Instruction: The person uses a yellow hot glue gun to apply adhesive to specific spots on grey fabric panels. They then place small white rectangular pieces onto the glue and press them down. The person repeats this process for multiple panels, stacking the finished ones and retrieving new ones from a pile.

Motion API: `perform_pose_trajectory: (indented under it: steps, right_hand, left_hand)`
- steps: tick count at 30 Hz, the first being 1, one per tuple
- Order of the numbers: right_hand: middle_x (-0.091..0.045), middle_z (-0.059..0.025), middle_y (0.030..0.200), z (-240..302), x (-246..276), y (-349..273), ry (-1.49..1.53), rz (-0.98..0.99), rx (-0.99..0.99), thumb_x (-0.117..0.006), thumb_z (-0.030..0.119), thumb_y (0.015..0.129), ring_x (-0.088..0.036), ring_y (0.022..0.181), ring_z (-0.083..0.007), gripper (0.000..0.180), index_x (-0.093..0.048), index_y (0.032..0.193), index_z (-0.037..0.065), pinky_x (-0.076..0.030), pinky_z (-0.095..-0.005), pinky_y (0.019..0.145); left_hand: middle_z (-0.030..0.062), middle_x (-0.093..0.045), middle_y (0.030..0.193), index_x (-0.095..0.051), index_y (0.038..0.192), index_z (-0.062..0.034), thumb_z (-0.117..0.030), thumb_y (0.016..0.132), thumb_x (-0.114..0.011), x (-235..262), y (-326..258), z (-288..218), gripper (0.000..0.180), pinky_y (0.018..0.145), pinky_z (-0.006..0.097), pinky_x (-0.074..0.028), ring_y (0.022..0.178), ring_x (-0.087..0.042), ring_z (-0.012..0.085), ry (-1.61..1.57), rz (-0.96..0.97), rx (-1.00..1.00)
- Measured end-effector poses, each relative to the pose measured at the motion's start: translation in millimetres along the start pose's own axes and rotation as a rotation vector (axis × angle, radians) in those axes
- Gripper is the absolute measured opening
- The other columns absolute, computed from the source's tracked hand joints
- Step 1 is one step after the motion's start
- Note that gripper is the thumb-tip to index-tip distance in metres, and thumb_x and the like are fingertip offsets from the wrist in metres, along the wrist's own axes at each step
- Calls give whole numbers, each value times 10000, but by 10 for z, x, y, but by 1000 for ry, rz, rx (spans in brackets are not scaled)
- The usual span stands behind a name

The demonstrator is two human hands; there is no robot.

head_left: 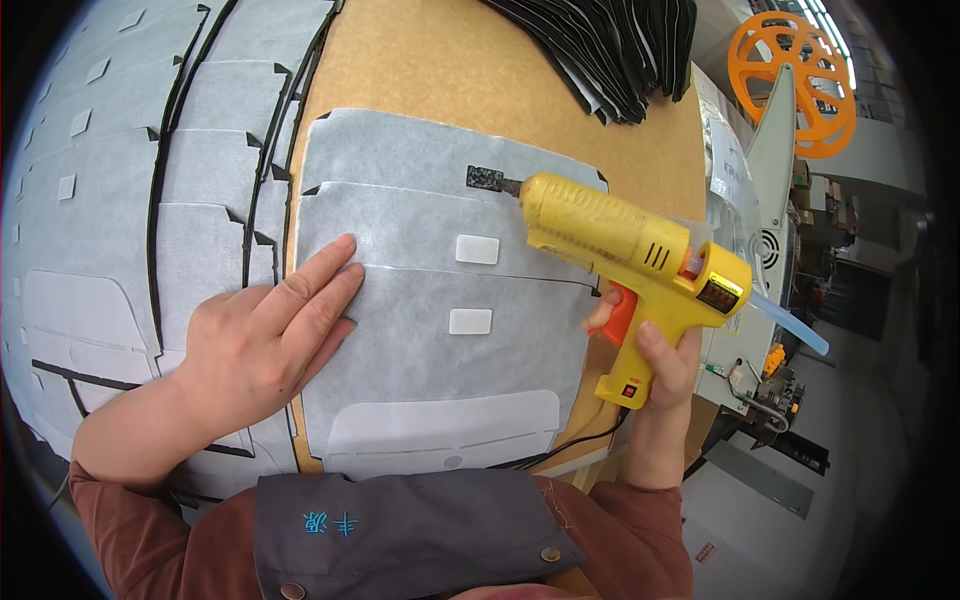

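Note:
My right hand (668, 365) is wrapped round the handle of a yellow hot glue gun (610, 225), with a finger at its orange trigger (619, 312). A translucent glue stick (795, 325) pokes out of its back. The nozzle points left over a pale grey layered fabric panel (400, 345). By the tip is a dark speckled rectangular piece (485, 179); whether it touches the nozzle I cannot tell. My left hand (260, 335) rests with fingers stretched on the panel's left edge. Two small white rectangular pads (477, 249) lie on the panel, one nearer me than the other.
Similar panels with black edging (205, 140) overlap on the left. A stack of black-edged pieces (620, 50) lies at the far side of the brown table (420, 60). To the right stands a machine with an orange reel (795, 85). The gun's black cord (580, 440) trails toward me.

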State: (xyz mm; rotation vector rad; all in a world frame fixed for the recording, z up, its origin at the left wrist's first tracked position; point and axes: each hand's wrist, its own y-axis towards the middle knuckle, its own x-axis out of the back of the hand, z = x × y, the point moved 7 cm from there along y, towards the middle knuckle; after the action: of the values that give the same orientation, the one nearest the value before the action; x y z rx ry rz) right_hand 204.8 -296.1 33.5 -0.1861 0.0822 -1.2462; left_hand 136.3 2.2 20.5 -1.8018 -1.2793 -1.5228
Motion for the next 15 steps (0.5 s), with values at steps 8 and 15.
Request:
perform_pose_trajectory:
  steps: [8, 15]
  right_hand:
    - [-618, -193, 1059, 72, -161, 127, 13, 5, 26, -628, 157, 871, -656, 916, -276, 526, -461, 1321, -58, -533, -396, 820]
    - [-618, -194, 1066, 54, -179, 147, 21, 62, 26, -621, 146, 880, -654, 927, -268, 526, -450, 1335, -56, -534, -394, 824]
  left_hand:
    - [114, -643, 1297, -662, 1176, -54, -173, 801, -757, 22, 7, 8, 405, 458, 222, -472, 525, -566, 78, -3, -55, 2]
    - [165, -633, 1306, -619, 1237, -23, -117, 751, -784, 13, -4, 5, 522, 501, 246, -473, 579, -607, 132, -31, -1, 1]
